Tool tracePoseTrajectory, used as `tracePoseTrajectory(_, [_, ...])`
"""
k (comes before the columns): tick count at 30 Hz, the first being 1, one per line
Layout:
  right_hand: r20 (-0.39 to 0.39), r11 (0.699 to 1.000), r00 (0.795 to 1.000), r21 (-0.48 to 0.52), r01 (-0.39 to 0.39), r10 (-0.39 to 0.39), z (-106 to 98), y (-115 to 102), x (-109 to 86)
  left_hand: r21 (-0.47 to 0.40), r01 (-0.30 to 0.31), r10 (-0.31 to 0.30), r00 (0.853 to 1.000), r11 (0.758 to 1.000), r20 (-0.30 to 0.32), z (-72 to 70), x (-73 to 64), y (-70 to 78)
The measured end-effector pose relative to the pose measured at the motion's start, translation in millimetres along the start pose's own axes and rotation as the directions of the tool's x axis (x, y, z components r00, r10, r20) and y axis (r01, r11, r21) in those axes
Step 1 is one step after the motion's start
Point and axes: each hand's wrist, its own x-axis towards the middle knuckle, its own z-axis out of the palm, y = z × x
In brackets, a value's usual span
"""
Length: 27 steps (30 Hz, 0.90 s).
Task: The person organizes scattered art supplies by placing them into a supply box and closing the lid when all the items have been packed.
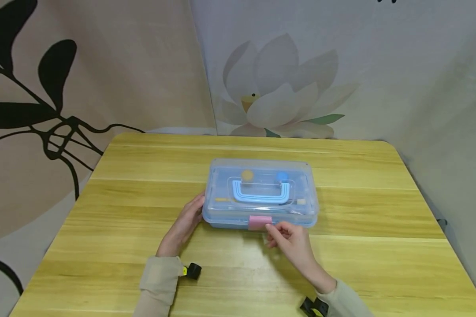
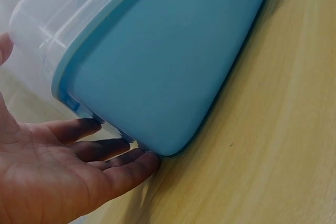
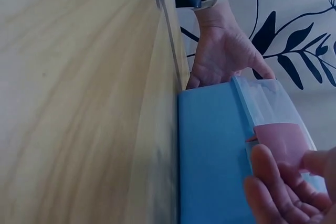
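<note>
A storage box with a blue base (image 2: pixel 168 66) and a clear lid (image 1: pixel 222 211) sits flat on the table. A light-blue handle (image 1: pixel 262 198) lies folded on the lid. At the front edge is a pink latch (image 1: pixel 258 222), which stands slightly out from the base in the right wrist view. My right hand (image 1: pixel 293 246) pinches its right end between thumb and curled fingers. My left hand (image 2: pixel 68 166) steadies the box's left end, its fingers fairly straight and touching the side. Through the lid show a round yellowish thing (image 1: pixel 247 175) and a round blue thing (image 1: pixel 281 176).
The wooden table (image 1: pixel 381 273) extends on every side of the box. Behind it hangs a cloth backdrop (image 1: pixel 400 66) with a printed lotus and dark leaves. A black wrist camera (image 1: pixel 192 270) sits at the left cuff.
</note>
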Motion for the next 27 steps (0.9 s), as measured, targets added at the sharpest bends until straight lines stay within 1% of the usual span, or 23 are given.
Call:
tracePoseTrajectory(2, [-0.022, 1.0, 1.0, -0.006, 0.006, -0.007, 1.1, 9.6, 0.5, -0.003, 0.0, 0.0, 1.0, 1.0, 0.003, -0.1, 0.4, -0.2])
tracePoseTrajectory(4, [-0.047, 0.998, 0.998, -0.038, 0.046, -0.048, 1.8, 18.4, 0.7, -0.002, 0.003, -0.003, 1.0, 1.0, 0.0, 0.0, 0.5, -0.1])
tracePoseTrajectory(6, [-0.081, 0.981, 0.985, -0.135, 0.142, -0.153, 1.2, 23.8, 1.2, -0.006, 0.007, -0.007, 1.0, 1.0, -0.006, 0.4, 0.6, 0.2])
tracePoseTrajectory(7, [-0.101, 0.959, 0.97, -0.204, 0.197, -0.221, 0.8, 25.3, 1.5, -0.003, 0.012, -0.012, 1.0, 1.0, -0.012, 0.8, 0.3, 0.3])
tracePoseTrajectory(8, [-0.119, 0.923, 0.948, -0.291, 0.25, -0.294, 0.1, 26.6, 1.9, 0.0, 0.015, -0.015, 1.0, 1.0, -0.022, 1.6, -0.1, 0.6])
tracePoseTrajectory(9, [-0.137, 0.877, 0.92, -0.381, 0.292, -0.366, -0.6, 27.4, 2.4, 0.005, 0.019, -0.019, 0.999, 1.0, -0.032, 2.5, -0.7, 0.8])
tracePoseTrajectory(10, [-0.156, 0.826, 0.888, -0.465, 0.32, -0.432, -1.4, 27.9, 3.0, 0.014, 0.021, -0.021, 0.999, 1.0, -0.044, 3.6, -1.3, 0.7])
tracePoseTrajectory(11, [-0.173, 0.767, 0.852, -0.548, 0.334, -0.494, -1.9, 28.2, 3.6, 0.025, 0.018, -0.017, 0.998, 1.0, -0.056, 4.9, -1.8, 0.5])
tracePoseTrajectory(12, [-0.186, 0.721, 0.819, -0.603, 0.341, -0.543, -2.1, 28.3, 4.1, 0.042, 0.01, -0.007, 0.997, 0.999, -0.07, 6.7, -2.5, 0.1])
tracePoseTrajectory(13, [-0.202, 0.684, 0.789, -0.647, 0.338, -0.581, -2.1, 28.4, 4.6, 0.067, 0.0, 0.006, 0.996, 0.998, -0.088, 8.7, -3.4, -0.5])
tracePoseTrajectory(14, [-0.218, 0.655, 0.762, -0.68, 0.329, -0.609, -2.0, 28.5, 5.1, 0.086, -0.027, 0.035, 0.994, 0.996, -0.101, 11.0, -4.5, -1.3])
tracePoseTrajectory(16, [-0.255, 0.625, 0.719, -0.717, 0.308, -0.647, -1.7, 28.3, 6.0, 0.155, -0.091, 0.113, 0.984, 0.984, -0.137, 16.2, -6.8, -4.0])
tracePoseTrajectory(17, [-0.272, 0.616, 0.703, -0.732, 0.292, -0.657, -1.5, 28.4, 6.4, 0.19, -0.129, 0.159, 0.976, 0.973, -0.151, 19.3, -8.3, -5.3])
tracePoseTrajectory(18, [-0.291, 0.613, 0.69, -0.74, 0.277, -0.663, -1.6, 28.4, 6.7, 0.228, -0.166, 0.206, 0.964, 0.959, -0.166, 22.9, -9.9, -6.6])
tracePoseTrajectory(19, [-0.312, 0.618, 0.683, -0.742, 0.258, -0.66, -2.1, 28.2, 6.9, 0.272, -0.196, 0.25, 0.951, 0.942, -0.18, 26.6, -11.5, -7.9])
tracePoseTrajectory(20, [-0.331, 0.624, 0.679, -0.744, 0.239, -0.655, -2.4, 28.1, 7.2, 0.32, -0.228, 0.299, 0.935, 0.919, -0.192, 30.5, -12.9, -9.3])
tracePoseTrajectory(21, [-0.347, 0.637, 0.684, -0.738, 0.223, -0.641, -3.0, 27.8, 7.3, 0.38, -0.243, 0.339, 0.918, 0.892, -0.208, 34.5, -14.2, -10.6])
tracePoseTrajectory(22, [-0.36, 0.657, 0.7, -0.725, 0.207, -0.617, -3.9, 27.5, 7.2, 0.427, -0.256, 0.374, 0.901, 0.867, -0.219, 38.7, -15.3, -11.8])
tracePoseTrajectory(23, [-0.371, 0.681, 0.72, -0.707, 0.191, -0.587, -4.8, 27.2, 7.1, 0.472, -0.268, 0.408, 0.885, 0.84, -0.224, 42.8, -16.0, -13.1])
tracePoseTrajectory(25, [-0.385, 0.746, 0.773, -0.645, 0.166, -0.505, -6.6, 26.8, 6.3, 0.554, -0.274, 0.466, 0.852, 0.787, -0.241, 50.6, -16.6, -15.7])
tracePoseTrajectory(26, [-0.387, 0.779, 0.802, -0.608, 0.15, -0.456, -7.4, 26.8, 5.8, 0.584, -0.278, 0.493, 0.834, 0.762, -0.246, 54.2, -16.6, -16.9])
tracePoseTrajectory(27, [-0.385, 0.813, 0.831, -0.568, 0.131, -0.402, -8.2, 26.9, 4.9, 0.605, -0.28, 0.512, 0.821, 0.746, -0.252, 57.6, -16.6, -17.9])
